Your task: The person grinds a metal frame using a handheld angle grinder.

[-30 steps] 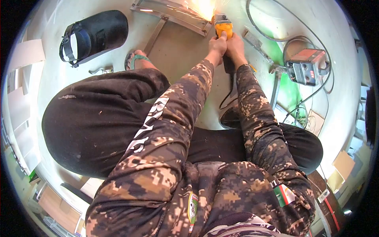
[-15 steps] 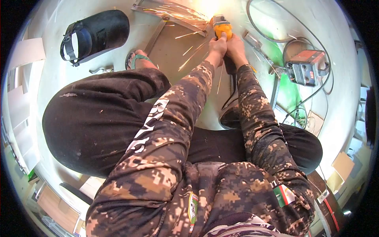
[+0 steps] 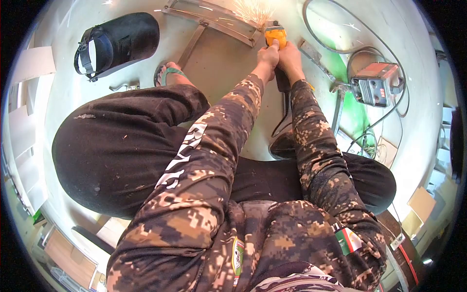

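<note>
In the head view, we see two arms in spotty brown sleeves reaching up toward 12 o'clock. The left hand (image 3: 267,56) is curled shut around the back of the yellow grinder (image 3: 275,35), with its thumb lying on top. The right hand (image 3: 291,57) is just beside it, touching it, and is wrapped tight around the grinder's dark handle. The grinder sits on the floor work at 12 o'clock, and its front end meets the corner of a metal frame (image 3: 214,20). Bright sparks (image 3: 250,9) fly up from that spot. A black mask (image 3: 121,41) lies on the floor at 10 o'clock, well apart from the hands. A foot in a green sandal (image 3: 168,73) rests near the frame. A grey and red machine (image 3: 377,83) stands at 2 o'clock, with cables looping around it.
</note>
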Tool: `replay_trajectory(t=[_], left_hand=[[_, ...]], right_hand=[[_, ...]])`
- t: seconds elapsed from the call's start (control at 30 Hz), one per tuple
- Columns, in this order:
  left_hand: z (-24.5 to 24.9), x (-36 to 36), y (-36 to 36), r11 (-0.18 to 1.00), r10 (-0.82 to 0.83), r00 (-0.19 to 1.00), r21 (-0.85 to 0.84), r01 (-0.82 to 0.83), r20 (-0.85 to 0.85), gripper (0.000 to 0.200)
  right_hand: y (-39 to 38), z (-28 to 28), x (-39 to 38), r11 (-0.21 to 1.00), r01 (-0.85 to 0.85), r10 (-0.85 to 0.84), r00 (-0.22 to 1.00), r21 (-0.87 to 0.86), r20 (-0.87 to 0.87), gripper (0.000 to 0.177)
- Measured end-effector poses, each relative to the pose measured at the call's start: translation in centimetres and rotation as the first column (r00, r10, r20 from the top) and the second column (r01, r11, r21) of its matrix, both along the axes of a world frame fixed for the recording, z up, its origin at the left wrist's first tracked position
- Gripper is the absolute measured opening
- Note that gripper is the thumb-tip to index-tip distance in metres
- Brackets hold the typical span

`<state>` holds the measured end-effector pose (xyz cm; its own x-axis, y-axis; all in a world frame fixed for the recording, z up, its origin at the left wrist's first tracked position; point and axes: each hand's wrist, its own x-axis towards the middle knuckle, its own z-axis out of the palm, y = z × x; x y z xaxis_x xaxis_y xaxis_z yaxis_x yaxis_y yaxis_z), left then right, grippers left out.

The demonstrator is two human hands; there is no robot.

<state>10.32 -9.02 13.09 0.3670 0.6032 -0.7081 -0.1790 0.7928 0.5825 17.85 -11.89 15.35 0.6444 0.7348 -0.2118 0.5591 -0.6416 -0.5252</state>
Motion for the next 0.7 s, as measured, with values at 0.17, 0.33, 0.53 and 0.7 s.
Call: replay_trajectory(t=[0.17,0.33,0.53,0.7], left_hand=[[0.8,-0.7,-0.3,1.0,0.018,0.999,0.025,-0.017,-0.039,0.06],[-0.7,-0.1,0.1,1.0,-0.012,0.999,0.01,0.012,-0.034,0.06],[1.0,-0.5,-0.2,0.999,-0.042,0.993,0.024,0.045,-0.112,0.061],[0.2,-0.4,0.0,0.993,-0.079,0.984,0.08,0.092,-0.161,0.061]], right_hand=[[0.0,-1.1,0.1,0.999,-0.024,0.025,1.0,0.032,-0.017,0.049],[0.2,-0.6,0.4,0.999,-0.038,0.038,0.999,-0.02,-0.022,0.051],[-0.2,-1.1,0.4,0.999,-0.013,0.014,0.999,0.031,-0.048,0.051],[-0.3,-0.7,0.1,1.0,-0.017,0.017,1.0,0.019,-0.025,0.051]])
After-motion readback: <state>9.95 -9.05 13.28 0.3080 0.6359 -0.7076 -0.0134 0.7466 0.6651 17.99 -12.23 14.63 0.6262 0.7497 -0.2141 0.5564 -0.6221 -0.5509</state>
